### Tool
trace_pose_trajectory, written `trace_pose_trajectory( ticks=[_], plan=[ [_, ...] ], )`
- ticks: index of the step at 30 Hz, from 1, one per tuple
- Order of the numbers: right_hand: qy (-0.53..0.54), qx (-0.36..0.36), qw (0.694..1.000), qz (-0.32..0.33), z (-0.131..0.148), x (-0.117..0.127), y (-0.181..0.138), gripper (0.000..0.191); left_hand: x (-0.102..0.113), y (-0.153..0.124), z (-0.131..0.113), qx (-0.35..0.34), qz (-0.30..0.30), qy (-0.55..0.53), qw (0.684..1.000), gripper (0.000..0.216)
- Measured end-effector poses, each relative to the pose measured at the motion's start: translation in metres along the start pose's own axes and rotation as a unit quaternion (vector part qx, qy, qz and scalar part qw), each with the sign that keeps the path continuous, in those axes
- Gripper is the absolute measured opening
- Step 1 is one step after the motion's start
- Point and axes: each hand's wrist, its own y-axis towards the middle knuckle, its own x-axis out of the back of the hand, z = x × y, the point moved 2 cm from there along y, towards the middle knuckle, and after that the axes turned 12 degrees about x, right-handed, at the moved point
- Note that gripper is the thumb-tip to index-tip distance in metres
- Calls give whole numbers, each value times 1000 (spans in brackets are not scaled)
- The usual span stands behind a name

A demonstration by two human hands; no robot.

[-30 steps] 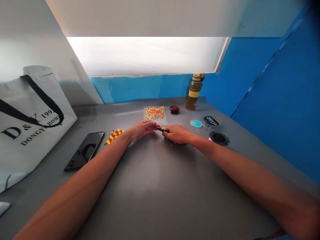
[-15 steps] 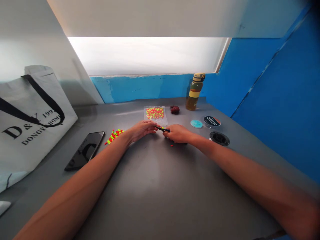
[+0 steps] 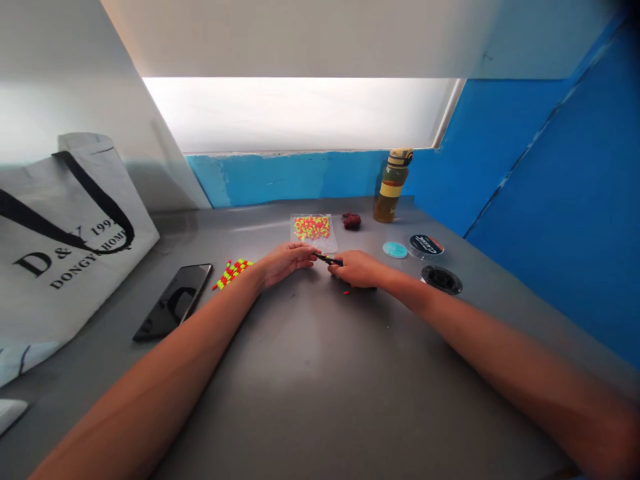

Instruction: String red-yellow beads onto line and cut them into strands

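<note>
a thin black rod [image 3: 329,260] sits between the hands, just above the middle of the grey table [image 3: 300,380]. the left hand [image 3: 286,261] pinches its near end in the fingertips, and the right hand [image 3: 360,269] closes around its far end, so the hands are close together but not touching. tiny red beads [image 3: 346,292] lie just below the right hand. beyond the rod is a clear bag of neon yellow and red beads [image 3: 313,228], with a dark red bundle [image 3: 351,221] beside it and a bottle [image 3: 393,187] further back. to the right are a pale blue disc [image 3: 395,250], a spool of line [image 3: 426,245] and a black round lid [image 3: 441,280]. to the left are a strip of yellow and red beads [image 3: 233,273], a phone [image 3: 173,303] and a white tote bag [image 3: 65,227]. compared with a second ago, the whole scene sits slightly further right in the view, while the grip looks nearly the same.
</note>
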Motion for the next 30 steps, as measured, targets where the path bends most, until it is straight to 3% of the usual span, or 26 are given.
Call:
trace_pose_trajectory(
  ticks=[5, 8, 12, 15, 19, 21, 24, 28, 30],
  plan=[
    [19, 22, 1000, -9, -4, -3, 2, 29, 2, 2, 0, 4, 1, -37, 999, 17],
    [40, 0, 999, -21, -6, -3, 1, 33, 1, 2, 0, 6, -19, -73, 997, 16],
    [44, -57, 993, -88, 1, 8, -4, 49, 0, 2, 0, 4, -43, -85, 995, 18],
    [45, -40, 992, -115, 16, 16, -11, 56, -1, 3, 0, -2, -54, -84, 995, 18],
    [65, 32, 997, -23, 36, 6, -21, 57, -1, 1, 0, -8, -73, -92, 993, 22],
    [71, 36, 996, 27, 42, -3, -25, 59, -1, 0, -1, -3, -78, -85, 993, 25],
    [73, 30, 996, 47, 46, -10, -27, 62, -2, -1, -1, -1, -72, -63, 995, 28],
    [89, 39, 994, 57, 47, -4, -26, 38, -2, -2, -1, -7, -77, -74, 994, 31],
    [123, 9, 988, 90, 47, 0, -28, 40, -3, -2, -1, -9, -82, -81, 993, 32]
  ],
)
